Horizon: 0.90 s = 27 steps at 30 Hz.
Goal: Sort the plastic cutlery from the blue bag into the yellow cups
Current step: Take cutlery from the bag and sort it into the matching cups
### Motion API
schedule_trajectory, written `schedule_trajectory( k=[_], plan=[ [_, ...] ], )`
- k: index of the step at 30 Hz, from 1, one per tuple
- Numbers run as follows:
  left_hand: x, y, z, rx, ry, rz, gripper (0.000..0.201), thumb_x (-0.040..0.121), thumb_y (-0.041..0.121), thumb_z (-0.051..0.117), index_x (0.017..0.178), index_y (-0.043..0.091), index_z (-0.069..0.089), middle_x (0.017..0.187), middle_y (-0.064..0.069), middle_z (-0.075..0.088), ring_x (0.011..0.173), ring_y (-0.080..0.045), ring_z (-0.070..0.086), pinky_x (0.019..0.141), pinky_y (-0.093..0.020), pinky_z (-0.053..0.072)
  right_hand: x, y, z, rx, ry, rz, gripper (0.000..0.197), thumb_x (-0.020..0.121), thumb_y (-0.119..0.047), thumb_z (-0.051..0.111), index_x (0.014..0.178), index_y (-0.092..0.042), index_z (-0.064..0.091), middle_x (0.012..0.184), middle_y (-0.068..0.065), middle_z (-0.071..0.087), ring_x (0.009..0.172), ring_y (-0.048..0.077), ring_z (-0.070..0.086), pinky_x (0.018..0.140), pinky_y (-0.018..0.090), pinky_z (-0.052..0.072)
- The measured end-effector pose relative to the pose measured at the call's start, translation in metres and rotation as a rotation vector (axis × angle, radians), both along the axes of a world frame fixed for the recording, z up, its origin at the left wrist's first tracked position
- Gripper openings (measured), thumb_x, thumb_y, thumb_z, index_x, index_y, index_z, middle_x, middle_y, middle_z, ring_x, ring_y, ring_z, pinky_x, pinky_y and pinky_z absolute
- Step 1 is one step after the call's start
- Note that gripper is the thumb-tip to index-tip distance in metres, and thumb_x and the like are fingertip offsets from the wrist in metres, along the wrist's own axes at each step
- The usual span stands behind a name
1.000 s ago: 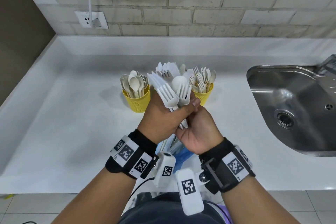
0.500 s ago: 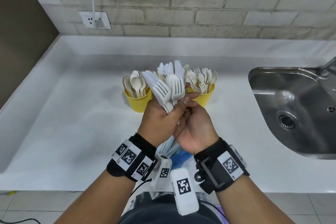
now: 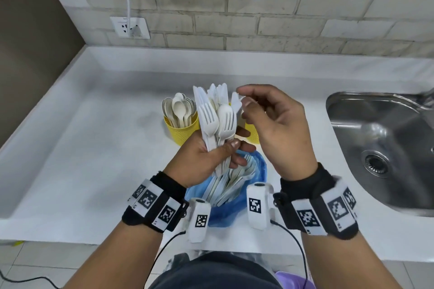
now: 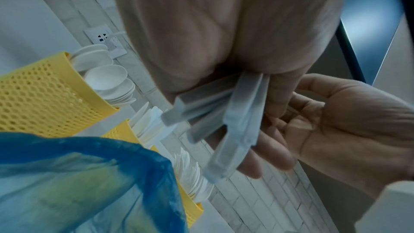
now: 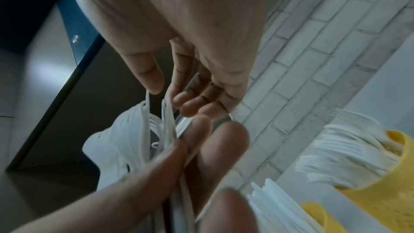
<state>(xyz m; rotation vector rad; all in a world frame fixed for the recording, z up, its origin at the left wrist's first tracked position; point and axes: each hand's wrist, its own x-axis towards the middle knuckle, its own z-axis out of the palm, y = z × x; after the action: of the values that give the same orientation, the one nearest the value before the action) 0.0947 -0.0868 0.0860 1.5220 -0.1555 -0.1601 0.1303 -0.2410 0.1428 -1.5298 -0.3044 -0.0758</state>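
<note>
Head view: left hand grips a bunch of white plastic cutlery by the handles, fingers and thumb curled round them, heads fanned upward (two forks and a spoon face the camera, knives behind). The bunch is held above the table, over the blue bag, in front of the yellow cups.

Right hand is raised just to the right of the bunch, apart from the left hand, fingers loosely bent. Its thumb and forefinger tips meet at a white piece near the top of the bunch; blur there, so I cannot tell whether they really pinch it.

Blue bag sits open on the table near the front edge, between the two wrists, with more white cutlery inside.

Left yellow cup holds spoons. Middle yellow cup mostly hidden behind the bunch; knife blades stand up from it. Right yellow cup largely covered by the right hand; the right wrist view shows fork heads in it.

Left wrist view: handle ends of the bunch stick out below the left palm, right hand's open palm close beside.

Steel sink at right. Wall socket on the brick wall.
</note>
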Motion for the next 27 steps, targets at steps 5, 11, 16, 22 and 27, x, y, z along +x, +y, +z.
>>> schedule_trajectory(
  k=[5, 11, 16, 22, 27],
  plan=[
    [0.004, -0.006, 0.007, 0.039, 0.013, 0.028, 0.022, 0.105, 0.005, 0.053, 0.123, 0.012, 0.063, 0.108, -0.014, 0.078, 0.083, -0.027, 0.075, 0.084, -0.056, 0.058, 0.015, -0.009, -0.002, -0.045, -0.052, 0.042, 0.017, 0.097, 0.001, 0.064, 0.101, -0.01, 0.075, 0.083, -0.002, 0.072, 0.072, 0.008, 0.066, 0.065, 0.018, 0.054],
    [0.006, -0.016, 0.01, 0.026, 0.046, 0.033, 0.024, 0.105, 0.006, 0.052, 0.127, 0.009, 0.061, 0.113, -0.017, 0.076, 0.089, -0.036, 0.074, 0.087, -0.058, 0.057, 0.029, -0.025, -0.005, -0.104, -0.065, 0.057, 0.011, 0.096, -0.002, 0.067, 0.099, -0.008, 0.075, 0.084, 0.0, 0.073, 0.069, 0.011, 0.068, 0.063, 0.019, 0.055],
    [0.006, -0.025, 0.011, -0.081, 0.073, 0.152, 0.023, 0.103, 0.005, 0.052, 0.123, 0.007, 0.063, 0.112, -0.019, 0.075, 0.091, -0.034, 0.074, 0.086, -0.053, 0.059, 0.041, -0.035, -0.009, -0.109, -0.102, 0.006, 0.01, 0.096, -0.007, 0.065, 0.099, -0.011, 0.075, 0.083, -0.001, 0.073, 0.074, 0.021, 0.069, 0.073, 0.036, 0.059],
    [0.009, -0.033, 0.011, -0.06, 0.083, 0.212, 0.021, 0.103, 0.005, 0.052, 0.121, 0.002, 0.064, 0.111, -0.017, 0.076, 0.091, -0.036, 0.075, 0.088, -0.059, 0.059, 0.046, -0.045, -0.013, -0.09, -0.051, 0.052, 0.009, 0.093, -0.014, 0.069, 0.099, -0.018, 0.075, 0.083, 0.0, 0.072, 0.078, 0.029, 0.07, 0.078, 0.047, 0.061],
    [0.008, -0.039, 0.014, -0.045, 0.076, 0.216, 0.025, 0.101, 0.01, 0.055, 0.124, 0.004, 0.064, 0.111, -0.016, 0.076, 0.093, -0.037, 0.075, 0.089, -0.061, 0.058, 0.048, -0.053, -0.014, -0.196, -0.061, 0.145, 0.009, 0.095, -0.015, 0.069, 0.089, -0.018, 0.075, 0.078, -0.002, 0.072, 0.078, 0.027, 0.069, 0.08, 0.054, 0.059]
  ],
)
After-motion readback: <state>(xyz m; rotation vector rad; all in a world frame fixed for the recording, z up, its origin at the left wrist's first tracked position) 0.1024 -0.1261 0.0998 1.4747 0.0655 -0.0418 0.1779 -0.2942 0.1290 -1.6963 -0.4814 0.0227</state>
